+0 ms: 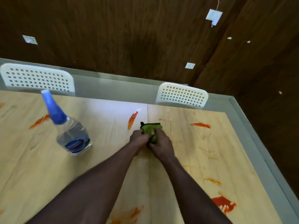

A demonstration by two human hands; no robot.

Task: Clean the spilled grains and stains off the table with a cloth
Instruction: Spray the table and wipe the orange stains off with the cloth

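Head view. Both bare forearms reach forward over the pale wood-grain desk [97, 159]. The left hand [138, 140] and the right hand [162, 145] meet, touching, with the fingers of both curled round a bunched green cloth with black edging [152, 129]. The cloth protrudes beyond the fingertips on the far side of the hands. Whether it presses on the desk cannot be told.

Stains noted:
- A long orange-red stain [132, 120] lies just beyond and left of the left hand, near the cloth but apart from it.
- An orange streak [200, 125] lies beyond and right of the right hand.
- A small orange mark [212, 181] lies right of the right forearm, with a large red smear [224, 204] nearer the person.
- A faint orange smear [129, 214] shows between the forearms.
- Another orange smear [39, 121] lies far left of the left hand.

A clear plastic spray bottle with a blue nozzle [72, 136] stands on the desk left of the left hand, well apart from it. Two white perforated chair backs [37, 78] [182, 95] stand beyond the hands, past the desk's far edge. Behind them is a dark wood-panelled wall [129, 38] with a white socket [190, 65].
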